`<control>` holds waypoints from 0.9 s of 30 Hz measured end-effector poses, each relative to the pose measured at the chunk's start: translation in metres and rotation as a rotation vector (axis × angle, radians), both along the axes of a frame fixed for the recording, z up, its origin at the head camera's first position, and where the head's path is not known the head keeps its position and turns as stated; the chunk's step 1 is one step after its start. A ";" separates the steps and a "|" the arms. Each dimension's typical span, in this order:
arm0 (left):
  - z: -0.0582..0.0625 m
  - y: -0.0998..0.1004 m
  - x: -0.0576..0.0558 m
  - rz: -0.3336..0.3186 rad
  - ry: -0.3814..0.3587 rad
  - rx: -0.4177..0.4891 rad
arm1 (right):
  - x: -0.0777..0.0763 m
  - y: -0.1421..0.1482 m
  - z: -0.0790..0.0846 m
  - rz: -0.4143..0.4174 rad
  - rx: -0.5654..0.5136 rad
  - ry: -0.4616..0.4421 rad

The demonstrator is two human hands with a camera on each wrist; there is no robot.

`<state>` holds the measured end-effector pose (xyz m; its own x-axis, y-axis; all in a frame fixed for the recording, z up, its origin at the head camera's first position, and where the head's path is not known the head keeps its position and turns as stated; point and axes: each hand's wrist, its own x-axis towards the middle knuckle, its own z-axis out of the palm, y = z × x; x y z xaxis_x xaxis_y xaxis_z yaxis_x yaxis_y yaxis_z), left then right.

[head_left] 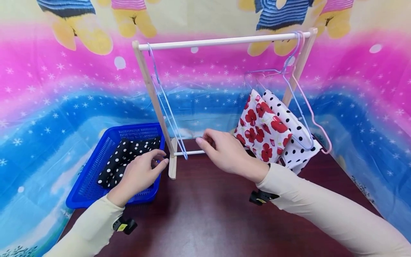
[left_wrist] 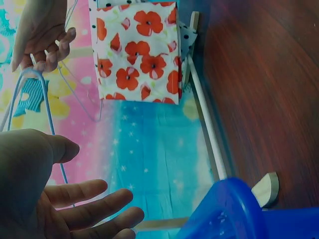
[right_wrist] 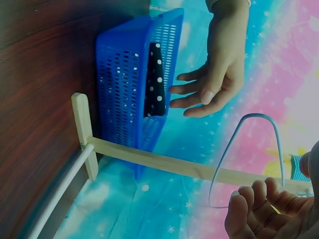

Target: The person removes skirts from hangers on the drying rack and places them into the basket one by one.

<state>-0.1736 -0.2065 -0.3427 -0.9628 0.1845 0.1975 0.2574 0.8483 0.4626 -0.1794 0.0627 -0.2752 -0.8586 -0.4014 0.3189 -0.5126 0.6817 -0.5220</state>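
Note:
My left hand [head_left: 139, 175] hovers over the blue basket [head_left: 141, 126], fingers loosely bent and holding nothing. Inside the basket lies a black cloth with white dots [head_left: 120, 153], partly hidden by that hand. My right hand [head_left: 224, 151] is raised in front of the rack's middle, fingers lightly curled around nothing. Between the two hands, a light blue hanger [head_left: 173, 121] hangs bare from the left end of the rack's white rod [head_left: 221, 41]. In the head view both hands look apart from it. The right wrist view also shows this hanger [right_wrist: 215, 179] near the right fingertips.
At the rack's right end hang a blue hanger [head_left: 299, 107] and a pink hanger [head_left: 324, 132], carrying a red-flowered cloth [head_left: 261, 130] and a white cloth with black dots [head_left: 302, 157]. A wooden post [head_left: 151, 85] stands beside the basket. The dark table [head_left: 208, 207] lies below.

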 end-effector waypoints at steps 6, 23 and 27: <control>0.001 0.009 0.008 -0.022 -0.006 -0.008 | 0.005 0.019 -0.003 -0.012 0.003 -0.020; -0.017 0.044 0.025 -0.088 -0.005 -0.022 | 0.013 0.062 -0.027 -0.073 0.011 -0.054; -0.018 0.055 0.028 -0.106 0.000 -0.003 | 0.015 0.070 -0.029 -0.095 0.014 -0.062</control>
